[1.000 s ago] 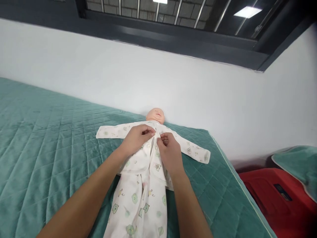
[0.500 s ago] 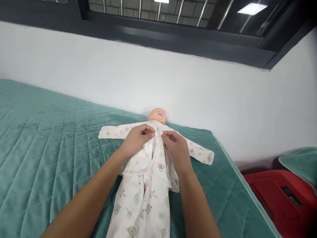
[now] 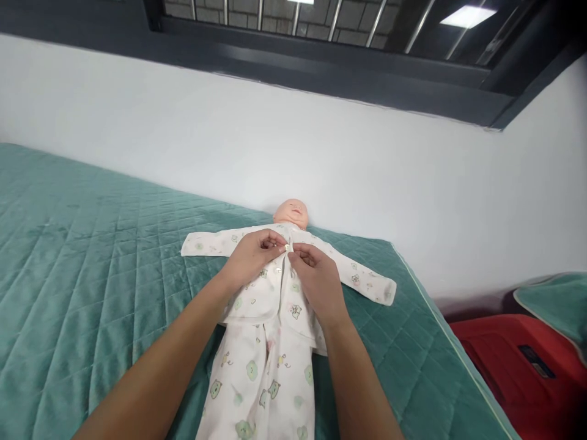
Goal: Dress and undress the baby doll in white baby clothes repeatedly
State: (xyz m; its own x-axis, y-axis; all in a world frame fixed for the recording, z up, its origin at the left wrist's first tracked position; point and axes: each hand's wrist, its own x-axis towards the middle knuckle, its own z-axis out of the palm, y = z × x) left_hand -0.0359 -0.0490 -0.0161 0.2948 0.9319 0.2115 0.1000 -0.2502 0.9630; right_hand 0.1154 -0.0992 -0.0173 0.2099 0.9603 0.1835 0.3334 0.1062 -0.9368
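Note:
A baby doll (image 3: 291, 212) lies face up, dressed in a white pyjama top (image 3: 257, 299) with small green bear prints and matching trousers (image 3: 257, 379). At the upper chest, my left hand (image 3: 257, 256) pinches the front edge of the top beside a small button (image 3: 287, 247). My right hand (image 3: 316, 275) is closed on the opposite front edge, its fingertips close to that button. Lower on the front another button (image 3: 278, 269) shows. Both sleeves are spread out sideways. Whether the upper button is in its hole, I cannot tell.
The doll rests on a green quilted cover (image 3: 114, 275) against a white wall (image 3: 229, 134). Above is a dark window frame (image 3: 321, 67) with metal bars. A red plastic stool or chair (image 3: 513, 366) stands at the right, near a green cloth edge (image 3: 557, 305).
My right hand has moved left, bringing its edge of the top up to my left fingers. The gap between the two front edges has narrowed. My left hand stays nearly still.

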